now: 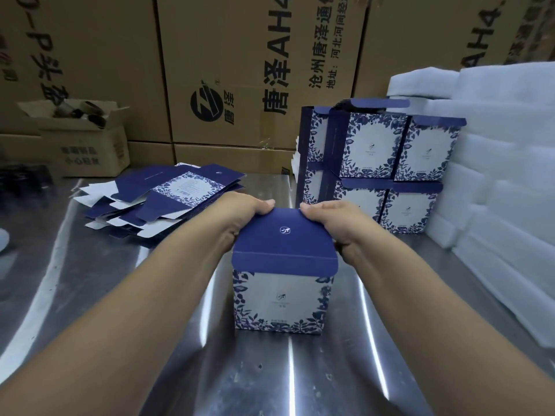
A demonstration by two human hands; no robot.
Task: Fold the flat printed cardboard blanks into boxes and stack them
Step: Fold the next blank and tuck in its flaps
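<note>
A blue and white printed box [282, 298] stands upright on the steel table [180, 355] in front of me, its dark blue lid flap lying over the top. My left hand [240, 217] grips the box's left far corner, thumb on the flap. My right hand [336, 226] grips the right far corner the same way. A loose pile of flat blanks [162, 199] lies at the left rear of the table. Several folded boxes [387, 166] are stacked in two tiers at the right rear, lids partly raised.
White foam sheets [498, 163] are piled along the right side. Large brown cartons [228, 70] wall off the back. A small open carton [87, 139] with dark items sits at the back left.
</note>
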